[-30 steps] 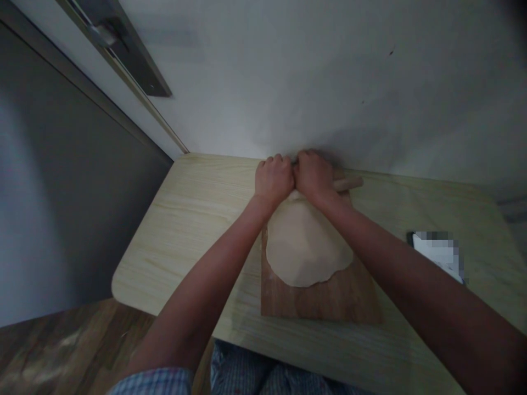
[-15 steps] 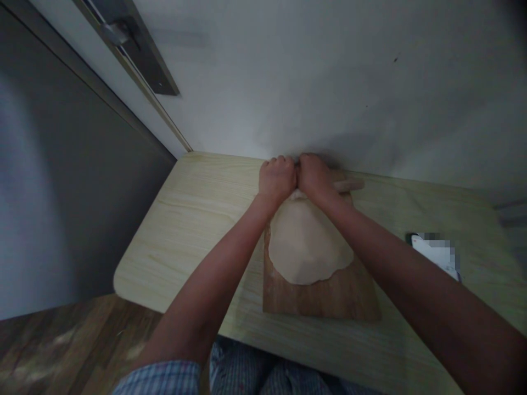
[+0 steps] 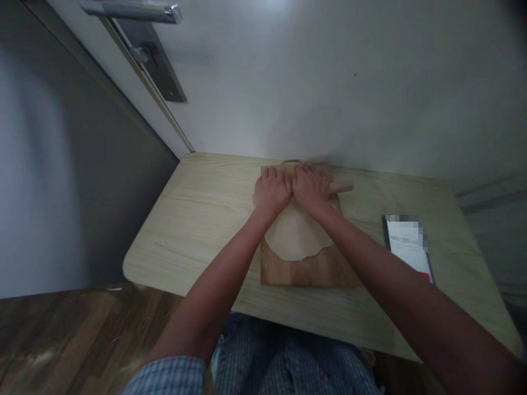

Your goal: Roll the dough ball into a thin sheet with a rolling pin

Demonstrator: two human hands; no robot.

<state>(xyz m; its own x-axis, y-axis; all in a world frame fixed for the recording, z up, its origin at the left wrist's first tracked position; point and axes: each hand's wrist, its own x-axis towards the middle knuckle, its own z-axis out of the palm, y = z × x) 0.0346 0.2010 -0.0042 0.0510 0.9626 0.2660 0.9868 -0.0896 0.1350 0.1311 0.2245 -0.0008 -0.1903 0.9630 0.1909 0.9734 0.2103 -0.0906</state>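
A flat round of pale dough point(image 3: 294, 240) lies on a brown wooden board point(image 3: 307, 272) on the light wood table point(image 3: 197, 219). A wooden rolling pin point(image 3: 342, 187) lies across the far part of the dough, with only its right end showing. My left hand point(image 3: 272, 190) and my right hand point(image 3: 313, 190) sit side by side on top of the pin, touching each other. Their fingers curve over the pin and press it down. The hands cover the dough's far edge.
A phone point(image 3: 408, 245) with a lit screen lies on the table to the right of the board. A white wall stands right behind the table. At upper left is a door with a metal handle point(image 3: 132, 11). Wooden floor shows at lower left.
Both hands have drawn the rolling pin back from the far edge of the board onto the dough, and their fingers lie flatter. The view has tilted up a little.
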